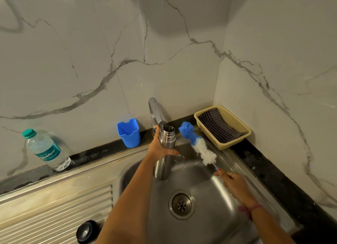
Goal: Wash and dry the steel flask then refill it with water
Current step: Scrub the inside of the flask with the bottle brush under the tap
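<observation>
My left hand (158, 149) grips the steel flask (166, 147) around its upper body, holding it upright over the sink basin (204, 223) with its open mouth right under the tap spout (157, 112). Water spills down the flask's side next to my thumb. My right hand (235, 186) holds the handle of a blue and white bottle brush (197, 143), whose bristle head points up and away, to the right of the flask and apart from it. The flask's black cap (85, 232) lies on the steel drainboard at the bottom left.
A blue plastic cup (129, 132) stands on the black ledge left of the tap. A clear water bottle (46, 150) with a green cap stands further left. A cream basket (240, 129) holding a dark striped cloth (218, 126) sits in the right corner. Marble walls close in behind and right.
</observation>
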The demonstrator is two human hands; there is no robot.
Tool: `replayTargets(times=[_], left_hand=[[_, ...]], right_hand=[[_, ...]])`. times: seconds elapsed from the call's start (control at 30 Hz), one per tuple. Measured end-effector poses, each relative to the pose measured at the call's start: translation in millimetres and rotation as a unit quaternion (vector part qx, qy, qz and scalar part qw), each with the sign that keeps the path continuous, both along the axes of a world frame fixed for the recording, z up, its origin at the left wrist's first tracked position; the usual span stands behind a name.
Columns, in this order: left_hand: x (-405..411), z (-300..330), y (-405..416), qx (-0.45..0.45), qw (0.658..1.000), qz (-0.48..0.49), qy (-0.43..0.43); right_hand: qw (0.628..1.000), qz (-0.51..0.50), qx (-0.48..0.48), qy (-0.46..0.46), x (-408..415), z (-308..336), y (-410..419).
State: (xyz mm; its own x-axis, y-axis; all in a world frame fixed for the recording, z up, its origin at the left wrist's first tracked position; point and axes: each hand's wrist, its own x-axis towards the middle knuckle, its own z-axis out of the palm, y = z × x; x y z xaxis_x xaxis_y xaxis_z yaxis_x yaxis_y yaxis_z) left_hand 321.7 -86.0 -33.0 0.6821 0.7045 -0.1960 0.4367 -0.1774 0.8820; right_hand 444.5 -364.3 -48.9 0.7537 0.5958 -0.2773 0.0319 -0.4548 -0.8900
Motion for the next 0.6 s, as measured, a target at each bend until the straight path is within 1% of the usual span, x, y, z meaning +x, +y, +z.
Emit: replayTargets(times=[0.17,0.33,0.47,0.6], left_hand=[[-6.4,-4.4,-4.0,0.017,1.0,-0.014,-0.001],[-24.3,-14.3,-17.7,0.012,0.999,-0.02,-0.039],[-40.1,-21.4,-29.1,0.003,0.998,0.023,-0.052],[-49.0,-19.5,-38.4,-0.003,0.997,0.072,-0.033]], right_hand=[[1.0,0.012,0.007,-0.006,2.0,-1.0,-4.6],[1.0,0.025,-0.015,-0.011,6.3,1.9,-8.7],[0.999,0.049,-0.015,-0.009,12.9,19.5,-15.7],[0.997,0.074,-0.019,-0.01,22.0,37.0,-24.5]])
